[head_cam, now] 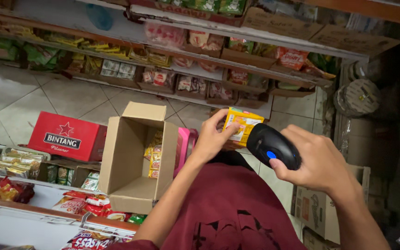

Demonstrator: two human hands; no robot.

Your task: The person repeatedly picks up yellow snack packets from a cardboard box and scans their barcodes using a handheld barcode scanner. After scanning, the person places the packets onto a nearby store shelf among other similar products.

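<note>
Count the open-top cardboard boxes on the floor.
1: the open cardboard box left of the left hand, yellow packets inside. The red carton beside it is closed. Others may be hidden.

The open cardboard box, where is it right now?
In the head view, the cardboard box sits left of centre, just left of the left hand, with the red carton on its left.

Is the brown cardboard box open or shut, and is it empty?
Open: the brown cardboard box has its flaps up, and a few yellow packets lie inside, so it isn't empty.
</note>
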